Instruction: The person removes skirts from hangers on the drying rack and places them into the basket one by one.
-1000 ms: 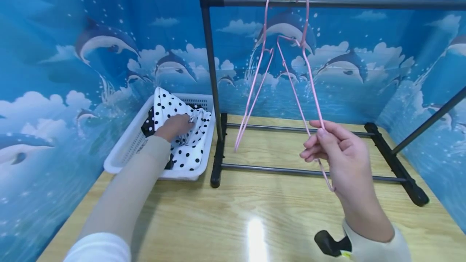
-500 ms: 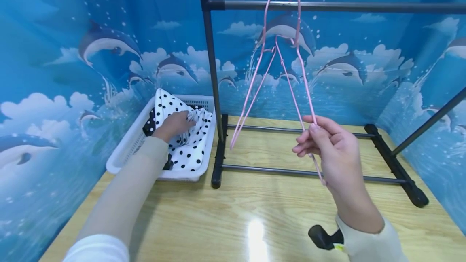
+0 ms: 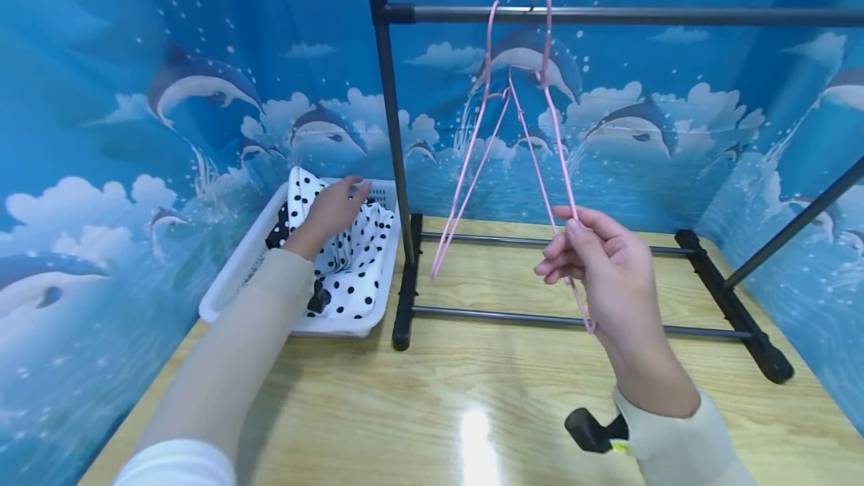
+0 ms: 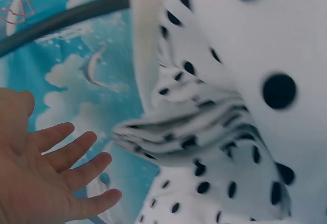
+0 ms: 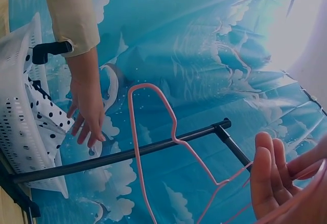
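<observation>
My left hand (image 3: 331, 208) hovers over the white plastic basket (image 3: 337, 330) with fingers spread. In the left wrist view it is apart from a gathered fold of white cloth with black polka dots (image 4: 179, 132). That cloth lies heaped in the basket, on top of a black piece with white dots (image 3: 277, 232). My right hand (image 3: 614, 268) pinches the side of a pink wire hanger (image 3: 562, 156) between thumb and forefinger. This hanger's hook overlaps the rack's top rod (image 3: 648, 16). A second pink hanger (image 3: 464, 171) hangs just left of it.
The black rack's left post (image 3: 393, 126) stands right beside the basket. Two low bars (image 3: 499, 313) run between its feet on the wooden table (image 3: 378, 411). A dolphin-print backdrop (image 3: 236, 126) encloses the back and sides.
My left hand has let go of the bunched polka-dot cloth and lifted a little, its fingers straightening. My right hand has shifted slightly left and up with the pink hanger.
</observation>
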Action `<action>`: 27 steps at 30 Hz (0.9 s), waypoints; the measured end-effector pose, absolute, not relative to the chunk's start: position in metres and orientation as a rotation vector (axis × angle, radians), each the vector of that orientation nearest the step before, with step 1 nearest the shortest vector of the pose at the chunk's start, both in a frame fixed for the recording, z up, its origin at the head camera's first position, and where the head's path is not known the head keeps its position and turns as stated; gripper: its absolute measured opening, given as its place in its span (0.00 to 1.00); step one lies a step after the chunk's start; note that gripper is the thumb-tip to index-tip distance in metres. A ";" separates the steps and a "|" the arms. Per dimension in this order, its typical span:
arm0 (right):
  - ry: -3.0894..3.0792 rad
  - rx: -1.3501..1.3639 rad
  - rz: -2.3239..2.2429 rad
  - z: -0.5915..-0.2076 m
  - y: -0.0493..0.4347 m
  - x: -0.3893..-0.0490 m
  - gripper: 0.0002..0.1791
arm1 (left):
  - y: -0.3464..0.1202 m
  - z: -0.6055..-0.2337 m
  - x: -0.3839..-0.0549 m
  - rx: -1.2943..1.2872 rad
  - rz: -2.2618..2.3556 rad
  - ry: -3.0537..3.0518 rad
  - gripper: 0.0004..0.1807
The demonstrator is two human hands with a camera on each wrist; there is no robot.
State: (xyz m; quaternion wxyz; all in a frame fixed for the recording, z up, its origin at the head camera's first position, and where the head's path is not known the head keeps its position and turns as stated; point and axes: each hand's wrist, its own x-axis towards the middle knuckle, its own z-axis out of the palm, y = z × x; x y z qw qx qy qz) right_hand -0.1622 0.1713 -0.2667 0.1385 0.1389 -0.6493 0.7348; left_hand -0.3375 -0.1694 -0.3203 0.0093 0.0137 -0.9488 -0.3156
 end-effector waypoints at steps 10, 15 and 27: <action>-1.765 0.327 2.393 -0.259 0.167 -0.171 0.18 | -0.151 -0.302 -0.326 -0.069 -1.103 -2.870 0.40; -1.753 0.348 2.448 -0.258 0.165 -0.172 0.17 | -0.145 -0.293 -0.315 -0.072 -1.120 -2.788 0.36; -1.857 0.438 2.281 -0.262 0.174 -0.179 0.16 | -0.138 -0.290 -0.290 -0.093 -0.712 -2.868 0.33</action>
